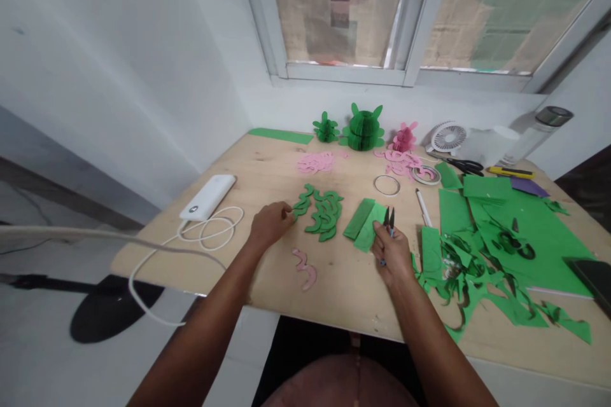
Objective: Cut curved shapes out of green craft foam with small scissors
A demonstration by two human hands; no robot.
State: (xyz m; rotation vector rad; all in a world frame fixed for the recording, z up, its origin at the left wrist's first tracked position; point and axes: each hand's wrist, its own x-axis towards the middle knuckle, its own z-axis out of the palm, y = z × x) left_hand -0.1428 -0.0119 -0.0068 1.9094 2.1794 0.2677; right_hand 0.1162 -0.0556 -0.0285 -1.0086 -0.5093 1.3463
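My left hand (273,224) is at the left edge of the green curved cutouts (326,213), its bent fingertips on a small green piece (301,203). What the fingers grip is too small to tell. In my right hand (392,248) is a small pair of scissors (389,219), blades pointing away from me. That hand rests by a folded green paper strip (359,219) and a lighter green piece beneath the blades. Two joined pink curved pieces (305,269) lie on the wooden table nearer to me, between my hands.
A white power bank (208,197) with a looped cable lies left. Green scraps (468,267) and sheets cover the right side. Paper figures (363,130), pink cutouts (316,162), a small fan (449,138) and black scissors (465,166) are at the back.
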